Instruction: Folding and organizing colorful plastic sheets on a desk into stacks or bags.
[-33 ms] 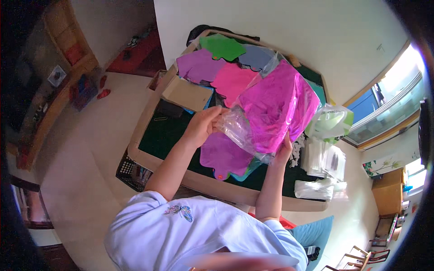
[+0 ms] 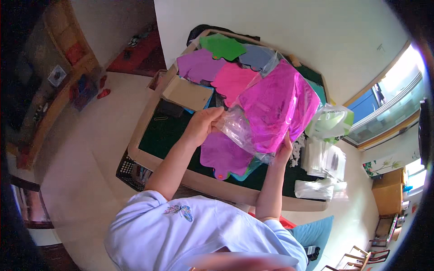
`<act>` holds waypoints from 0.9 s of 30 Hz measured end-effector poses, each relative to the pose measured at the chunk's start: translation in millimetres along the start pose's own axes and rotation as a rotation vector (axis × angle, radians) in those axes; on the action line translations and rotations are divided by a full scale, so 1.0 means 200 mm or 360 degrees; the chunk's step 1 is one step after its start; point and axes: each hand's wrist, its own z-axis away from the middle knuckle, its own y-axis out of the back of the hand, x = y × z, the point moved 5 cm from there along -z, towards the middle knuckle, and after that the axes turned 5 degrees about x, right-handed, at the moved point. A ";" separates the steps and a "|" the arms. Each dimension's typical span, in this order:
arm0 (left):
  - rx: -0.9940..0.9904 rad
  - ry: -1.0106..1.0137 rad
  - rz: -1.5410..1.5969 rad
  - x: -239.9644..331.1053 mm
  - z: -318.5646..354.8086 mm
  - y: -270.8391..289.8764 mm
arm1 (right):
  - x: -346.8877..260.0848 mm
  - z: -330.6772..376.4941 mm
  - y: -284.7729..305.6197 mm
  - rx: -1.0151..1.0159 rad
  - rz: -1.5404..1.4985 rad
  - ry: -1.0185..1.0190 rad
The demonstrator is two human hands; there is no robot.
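A clear plastic bag [image 2: 235, 129] with a shiny magenta sheet [image 2: 271, 104] inside is held over the table by both my hands. My left hand [image 2: 204, 124] pinches the loose, see-through end of the bag. Its lower right edge is gripped by my right hand [image 2: 285, 149], whose fingers are partly hidden behind the bag. Beneath it lie a purple shaped piece [image 2: 224, 156] near the front edge and a bright pink piece [image 2: 233, 82]. Farther back are another purple piece [image 2: 199, 65], a green piece [image 2: 221, 46] and a grey-blue piece [image 2: 255, 56].
The table has a dark green top [image 2: 156, 137] and a raised beige rim [image 2: 147, 156]. An open cardboard box [image 2: 187, 94] stands on its left. Stacks of clear plastic bags [image 2: 323, 158] and a green-and-white plastic bag [image 2: 332, 122] are on the right. A black basket [image 2: 131, 171] sits below the left edge.
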 end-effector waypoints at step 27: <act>-0.0076 0.0136 0.0368 -0.09 0.17 -0.07 | -0.17 0.01 -0.06 0.0162 0.0149 0.0365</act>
